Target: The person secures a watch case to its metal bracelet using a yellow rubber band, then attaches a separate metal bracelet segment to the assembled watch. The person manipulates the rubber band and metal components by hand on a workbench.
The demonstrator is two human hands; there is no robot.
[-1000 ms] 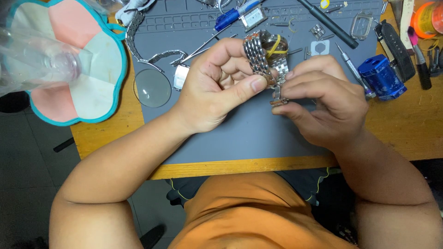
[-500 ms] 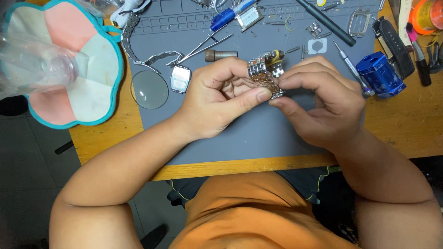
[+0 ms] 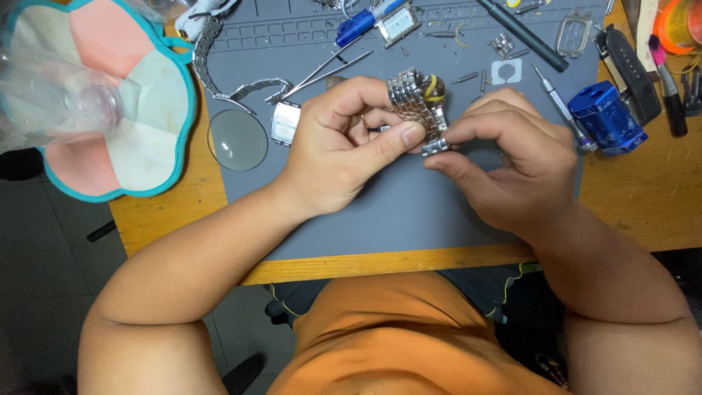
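Both hands meet over a grey work mat (image 3: 409, 212) on a wooden table. My left hand (image 3: 340, 150) grips a silver metal watch bracelet (image 3: 415, 99) with a yellow loop around it, thumb pressed along its lower end. My right hand (image 3: 512, 164) pinches the small silver clasp end (image 3: 436, 146) of the same bracelet between thumb and forefinger. The watch body is hidden behind my fingers.
On the mat lie tweezers (image 3: 322, 73), a loose bracelet piece (image 3: 256, 89), a square watch case (image 3: 285, 123), a round glass lens (image 3: 238, 139), a blue pen (image 3: 362, 22) and a black rod (image 3: 523, 35). A blue block (image 3: 607, 117) stands right. A flower-shaped pad (image 3: 139, 110) lies left.
The bracelet has turned in my hands and my right fingers have shifted onto its clasp end. My left thumb now lies straighter along the band.
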